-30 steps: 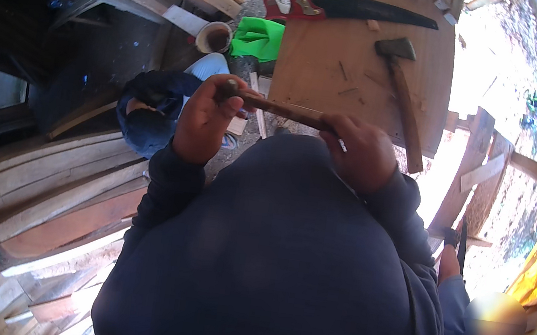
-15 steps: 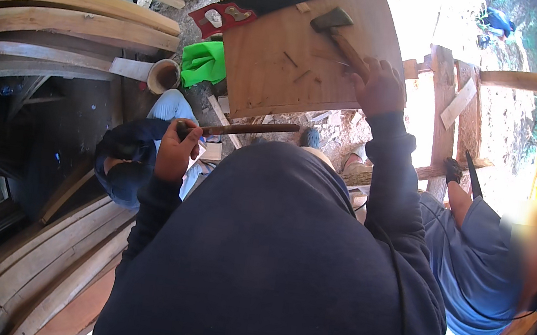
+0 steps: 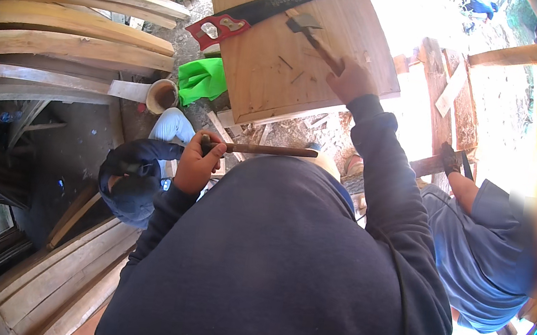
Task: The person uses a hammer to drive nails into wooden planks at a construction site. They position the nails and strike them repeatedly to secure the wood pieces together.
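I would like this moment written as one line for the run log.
left hand: holds brown stick | right hand: grips hatchet handle | table: handsaw lying on it | green cloth: beside table

The right hand (image 3: 353, 84) has let go of the stick (image 3: 271, 149), leaving its far end free and only the left hand (image 3: 198, 166) gripping it. That right hand has since closed around the handle of the hatchet (image 3: 318, 46), whose head has shifted nearer the saw (image 3: 269, 9).
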Demonstrator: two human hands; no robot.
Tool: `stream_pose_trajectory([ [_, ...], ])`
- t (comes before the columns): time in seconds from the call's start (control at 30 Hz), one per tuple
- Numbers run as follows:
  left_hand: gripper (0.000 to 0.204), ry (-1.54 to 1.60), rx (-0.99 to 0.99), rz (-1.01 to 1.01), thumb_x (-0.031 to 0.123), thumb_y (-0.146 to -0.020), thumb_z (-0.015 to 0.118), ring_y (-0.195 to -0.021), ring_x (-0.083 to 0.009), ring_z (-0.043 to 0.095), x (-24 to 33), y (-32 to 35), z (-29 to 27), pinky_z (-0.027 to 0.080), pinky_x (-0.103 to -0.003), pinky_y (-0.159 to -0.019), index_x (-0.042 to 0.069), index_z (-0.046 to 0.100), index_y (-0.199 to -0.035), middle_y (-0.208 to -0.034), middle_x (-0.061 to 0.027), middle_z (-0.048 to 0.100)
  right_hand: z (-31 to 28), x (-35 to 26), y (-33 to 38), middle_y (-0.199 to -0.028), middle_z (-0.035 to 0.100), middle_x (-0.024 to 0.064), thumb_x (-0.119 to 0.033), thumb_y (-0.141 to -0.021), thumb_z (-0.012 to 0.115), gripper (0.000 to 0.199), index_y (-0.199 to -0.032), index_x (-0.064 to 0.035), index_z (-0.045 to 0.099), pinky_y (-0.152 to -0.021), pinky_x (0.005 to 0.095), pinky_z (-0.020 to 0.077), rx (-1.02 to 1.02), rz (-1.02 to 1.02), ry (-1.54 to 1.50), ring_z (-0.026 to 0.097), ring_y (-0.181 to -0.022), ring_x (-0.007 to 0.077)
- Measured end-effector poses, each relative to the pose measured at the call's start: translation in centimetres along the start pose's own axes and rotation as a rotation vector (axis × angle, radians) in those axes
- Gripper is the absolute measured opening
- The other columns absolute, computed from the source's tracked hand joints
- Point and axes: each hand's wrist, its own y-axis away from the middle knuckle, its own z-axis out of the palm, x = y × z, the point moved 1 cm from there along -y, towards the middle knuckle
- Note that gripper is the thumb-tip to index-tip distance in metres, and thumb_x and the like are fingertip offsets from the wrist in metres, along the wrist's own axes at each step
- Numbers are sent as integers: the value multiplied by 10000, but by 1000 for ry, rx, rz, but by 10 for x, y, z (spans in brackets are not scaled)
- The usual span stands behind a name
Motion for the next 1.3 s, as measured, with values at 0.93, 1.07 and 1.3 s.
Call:
stream_pose_trajectory([
  [0.93, 141, -274, 116, -1, 114, -1068, 686, -671, -47, 509, 60, -9, 115, 430, -218, -602, 74, 583, -1156, -887, 2, 611, -22, 25, 39, -991, 706, 192, -120, -879, 658, 181, -1041, -40, 670, -870, 525, 540, -101, -385, -323, 684, -978, 428],
  [1.07, 152, -434, -59, 4, 123, -1063, 701, -677, -50, 512, 61, -49, 109, 417, -223, -589, 74, 584, -1147, -881, 12, 620, -34, 65, 87, -954, 693, 216, -112, -830, 662, 226, -1033, -13, 670, -854, 530, 527, 3, -162, -448, 672, -945, 433],
  [1.3, 169, -780, -580, 95, 185, -1070, 692, -745, -64, 525, 78, -130, 121, 455, -248, -676, 71, 594, -1146, -921, -1, 626, -31, 104, 246, -883, 688, 240, -118, -793, 719, 320, -1083, 12, 686, -773, 501, 537, 325, 339, -489, 684, -842, 428],
])
